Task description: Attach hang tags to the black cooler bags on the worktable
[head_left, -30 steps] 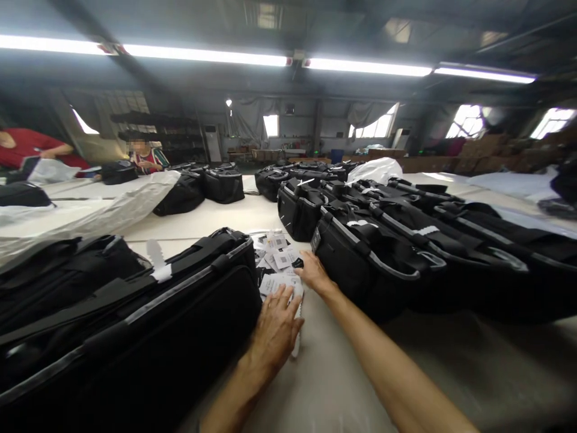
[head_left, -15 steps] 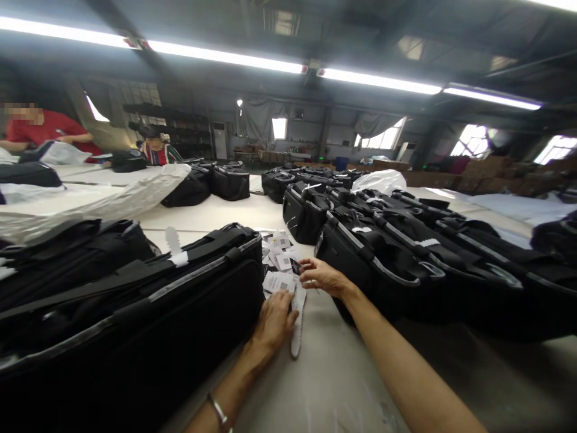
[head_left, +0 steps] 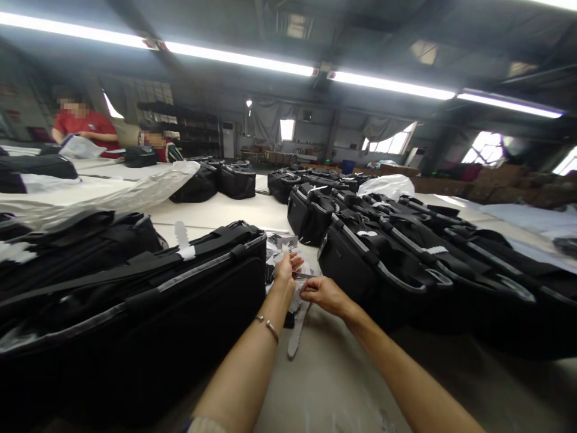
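Just beyond the front of the large black bag (head_left: 202, 300), my left hand (head_left: 286, 267) is over a pile of printed tags (head_left: 288, 242), palm turned up and fingers apart. To its right my right hand (head_left: 322, 293) is closed, thumb and fingertips pinched on something too small to make out. A thin dark strip (head_left: 305, 275) lies between the two hands; which hand bears it is unclear. A white serrated strip (head_left: 295, 337) lies on the pale table (head_left: 333, 385) below my hands.
Rows of black bags (head_left: 374, 258) with grey-edged frames stand at the right. More black bags (head_left: 237, 180) stand farther back. Plastic sheeting (head_left: 135, 192) lies at the left. A person in red (head_left: 97, 126) and another person (head_left: 169, 150) are at the far left.
My left hand has moved forward over the tags and turned palm up. My right hand has shifted slightly down and right, its fingers now closed together. The camera view has turned slightly left.
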Motion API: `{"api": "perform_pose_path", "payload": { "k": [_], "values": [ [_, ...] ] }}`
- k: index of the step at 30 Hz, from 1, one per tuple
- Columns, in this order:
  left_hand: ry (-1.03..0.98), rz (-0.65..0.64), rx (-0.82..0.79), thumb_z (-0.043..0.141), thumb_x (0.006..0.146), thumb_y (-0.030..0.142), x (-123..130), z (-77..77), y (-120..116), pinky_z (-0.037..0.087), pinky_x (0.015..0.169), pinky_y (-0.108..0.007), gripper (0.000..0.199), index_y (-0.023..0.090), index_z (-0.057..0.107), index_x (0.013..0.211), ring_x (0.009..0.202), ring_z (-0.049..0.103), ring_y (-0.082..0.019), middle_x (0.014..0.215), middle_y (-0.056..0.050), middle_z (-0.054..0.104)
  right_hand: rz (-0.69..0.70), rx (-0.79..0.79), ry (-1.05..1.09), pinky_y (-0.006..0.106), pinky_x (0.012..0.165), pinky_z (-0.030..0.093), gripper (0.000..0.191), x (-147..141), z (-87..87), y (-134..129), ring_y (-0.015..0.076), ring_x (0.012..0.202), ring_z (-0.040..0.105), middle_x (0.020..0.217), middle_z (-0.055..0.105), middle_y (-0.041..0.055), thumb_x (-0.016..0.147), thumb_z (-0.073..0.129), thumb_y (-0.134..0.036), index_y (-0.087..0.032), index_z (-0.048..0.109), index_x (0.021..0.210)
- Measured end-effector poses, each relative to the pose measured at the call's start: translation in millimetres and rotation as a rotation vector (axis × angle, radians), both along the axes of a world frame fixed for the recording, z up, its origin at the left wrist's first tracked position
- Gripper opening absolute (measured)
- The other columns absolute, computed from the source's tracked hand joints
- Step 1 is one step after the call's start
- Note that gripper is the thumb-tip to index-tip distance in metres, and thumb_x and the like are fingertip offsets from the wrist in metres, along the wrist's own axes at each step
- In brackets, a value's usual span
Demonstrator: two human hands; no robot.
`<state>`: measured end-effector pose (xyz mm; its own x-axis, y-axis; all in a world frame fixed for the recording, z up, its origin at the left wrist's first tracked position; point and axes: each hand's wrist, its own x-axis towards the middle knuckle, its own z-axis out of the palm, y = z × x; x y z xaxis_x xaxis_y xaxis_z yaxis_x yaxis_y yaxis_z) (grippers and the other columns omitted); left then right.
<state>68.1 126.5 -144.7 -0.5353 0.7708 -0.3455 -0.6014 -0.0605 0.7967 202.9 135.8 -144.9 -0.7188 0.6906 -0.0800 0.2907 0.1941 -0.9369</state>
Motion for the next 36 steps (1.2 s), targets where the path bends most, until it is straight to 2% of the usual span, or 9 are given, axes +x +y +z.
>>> {"api": "perform_pose_path", "payload": {
  "k": [4,9,15,19,22,25,28,31,36],
  "values": [
    [-0.066,0.114,-0.031,0.06,0.095,0.037,-6.9,5.9,24.6,0.057,0.08,-0.039,0.032,0.014,0.06,0.118,0.094,0.065,-0.02,0.113,-0.009,0.064,-0.002,-0.003,0.014,0.025,0.066,0.043,0.01,5.2,8.2,-3.9,0.014,0.065,0.057,0.06,0.062,-0.0027,0.062,0.074,-0.023,-0.018,0.065,0.065],
    [-0.066,0.212,-0.058,0.061,0.095,0.037,-24.0,16.6,44.7,0.057,0.082,-0.04,0.033,0.015,0.059,0.12,0.097,0.064,-0.021,0.116,-0.009,0.063,0.069,-0.159,0.022,0.028,0.063,0.047,0.032,24.9,16.4,-19.2,0.015,0.059,0.06,0.062,0.066,0.002,0.061,0.079,-0.041,-0.016,0.061,0.069],
    [0.041,0.239,-0.04,0.056,0.097,0.043,-40.1,31.4,32.5,0.056,0.086,-0.043,0.038,0.015,0.058,0.122,0.1,0.064,-0.022,0.118,-0.01,0.063,-0.025,-0.283,0.121,0.025,0.066,0.046,0.041,59.2,12.5,-41.1,0.0153,0.067,0.065,0.076,0.073,0.0079,0.067,0.081,-0.051,-0.014,0.065,0.076],
    [0.189,0.146,0.044,0.04,0.102,0.044,-16.0,24.6,-21.5,0.046,0.102,-0.043,0.04,0.019,0.054,0.13,0.121,0.058,-0.024,0.135,-0.014,0.057,-0.116,-0.275,0.125,0.023,0.062,0.043,0.047,66.3,13.3,-50.9,0.0144,0.068,0.064,0.081,0.075,0.0088,0.069,0.081,-0.055,-0.013,0.071,0.088],
    [0.291,0.02,0.126,0.053,0.097,0.043,1.1,18.8,-85.3,0.041,0.107,-0.042,0.039,0.022,0.058,0.13,0.128,0.054,-0.027,0.135,-0.013,0.061,-0.122,-0.265,0.151,0.023,0.065,0.045,0.048,64.9,15.1,-66.3,0.0151,0.071,0.064,0.083,0.075,0.0091,0.068,0.081,-0.056,-0.013,0.073,0.089],
    [0.561,-0.295,0.253,0.066,0.089,0.039,10.8,21.4,-149.9,0.044,0.104,-0.038,0.038,0.022,0.066,0.123,0.124,0.057,-0.027,0.128,-0.011,0.066,-0.07,-0.22,0.139,0.024,0.065,0.046,0.049,61.1,15.4,-88.0,0.0163,0.072,0.064,0.082,0.075,0.0084,0.069,0.08,-0.057,-0.014,0.074,0.09],
    [0.98,-0.571,0.244,0.064,0.09,0.03,12.9,27.9,-201.0,0.049,0.09,-0.029,0.026,0.022,0.073,0.113,0.099,0.067,-0.021,0.108,-0.006,0.074,0.036,-0.113,0.056,0.024,0.061,0.046,0.045,57.9,16.6,-108.8,0.0164,0.069,0.064,0.081,0.074,0.0064,0.075,0.075,-0.057,-0.015,0.076,0.092],
    [1.19,-0.591,0.127,0.061,0.091,0.027,4.4,28.4,-241.3,0.047,0.074,-0.023,0.018,0.021,0.076,0.099,0.077,0.065,-0.015,0.087,-0.002,0.074,0.146,0.061,-0.029,0.025,0.065,0.05,0.039,57.2,21.5,-121.8,0.019,0.074,0.066,0.082,0.074,0.0057,0.081,0.071,-0.055,-0.018,0.077,0.093],
    [1.348,-0.433,-0.03,0.059,0.09,0.021,-22.2,17.8,-302.6,0.041,0.073,-0.023,0.014,0.022,0.072,0.084,0.078,0.062,-0.015,0.084,-0.001,0.068,0.174,0.257,-0.103,0.03,0.074,0.053,0.034,58.7,28.8,-123.5,0.0248,0.082,0.069,0.088,0.076,0.0068,0.082,0.069,-0.055,-0.024,0.079,0.091]
  ]
}}
